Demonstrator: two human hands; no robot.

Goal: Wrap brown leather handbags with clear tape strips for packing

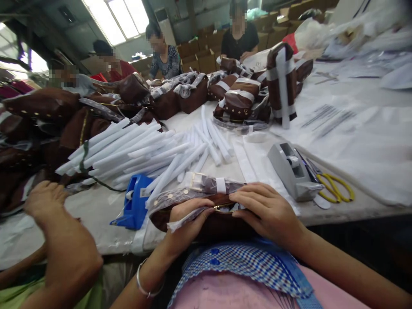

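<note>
A brown handbag with a buckled strap lies at the near table edge, against my lap. My left hand is closed on its left side, fingers curled over a plastic-wrapped strap. My right hand rests on the bag's top right, fingers pressed together over a gold metal fitting. A white paper band wraps the strap just above my hands.
Several white paper rolls fan out behind the bag. A blue tape dispenser sits left, a grey one and yellow scissors right. Brown bags pile farther back. Another person's bare foot rests at left; people sit across.
</note>
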